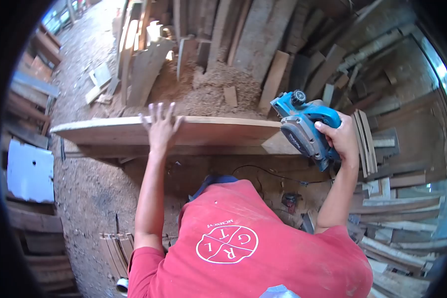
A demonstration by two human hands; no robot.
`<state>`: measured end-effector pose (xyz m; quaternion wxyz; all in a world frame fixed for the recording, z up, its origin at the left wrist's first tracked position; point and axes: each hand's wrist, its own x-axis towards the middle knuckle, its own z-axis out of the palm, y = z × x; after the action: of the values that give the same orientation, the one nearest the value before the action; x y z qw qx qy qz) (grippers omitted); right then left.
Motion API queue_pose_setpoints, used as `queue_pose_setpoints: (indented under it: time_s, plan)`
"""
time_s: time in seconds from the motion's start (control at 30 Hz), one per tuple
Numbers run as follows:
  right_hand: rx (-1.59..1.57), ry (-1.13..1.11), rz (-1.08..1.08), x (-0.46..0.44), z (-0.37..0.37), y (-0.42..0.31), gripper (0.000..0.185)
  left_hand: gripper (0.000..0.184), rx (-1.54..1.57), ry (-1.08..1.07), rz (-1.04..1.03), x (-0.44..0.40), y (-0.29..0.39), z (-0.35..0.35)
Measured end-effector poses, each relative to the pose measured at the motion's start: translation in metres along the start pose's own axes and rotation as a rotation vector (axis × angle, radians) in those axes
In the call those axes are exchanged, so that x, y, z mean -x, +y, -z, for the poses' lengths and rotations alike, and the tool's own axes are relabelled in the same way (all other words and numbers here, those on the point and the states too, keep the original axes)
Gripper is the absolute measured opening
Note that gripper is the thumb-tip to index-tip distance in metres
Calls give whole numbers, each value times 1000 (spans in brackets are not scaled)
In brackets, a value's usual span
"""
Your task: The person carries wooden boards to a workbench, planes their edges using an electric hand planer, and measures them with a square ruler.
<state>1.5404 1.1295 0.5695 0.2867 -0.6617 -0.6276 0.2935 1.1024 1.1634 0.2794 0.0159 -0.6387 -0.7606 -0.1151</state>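
Note:
A long wooden board (218, 131) stands on its edge, with its pale upper edge facing up and its left end curved. My left hand (161, 129) rests on it left of the middle, fingers stretched and spread over the upper edge. My right hand (340, 136) is wrapped round the rear handle of a blue electric planer (305, 129) with a dark knob on its front. The planer is at the board's right end, tilted; whether its sole touches the wood I cannot tell.
Beneath the board lies a wooden beam (193, 150). Behind it are a heap of shavings (228, 84) and leaning planks (263, 35). A dark cord (273, 174) runs below. Stacked timber (402, 213) lines the right; a white panel (31, 171) lies left.

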Motion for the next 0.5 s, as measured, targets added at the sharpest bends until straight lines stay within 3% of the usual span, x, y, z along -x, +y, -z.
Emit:
queue_pose_setpoints:
  time_s: [0.17, 0.23, 0.37, 0.43, 0.5]
  plan:
    - [29, 104, -143, -28, 7, 107, 19, 63, 31, 104, 124, 4, 3, -17]
    - [33, 48, -211, -58, -3, 157, 21, 63, 30, 145, 208, 3, 10, -22]
    - [223, -88, -177, -121, -54, 290, 42, 67, 13, 160, 430, 6, 29, -31]
    - [264, -176, -188, -135, -71, 313, 48, 71, 79, 294, 555, 12, 35, -41]
    - [259, -241, -134, -153, -89, 368, 50, 82, 41, 251, 654, 16, 46, -35]
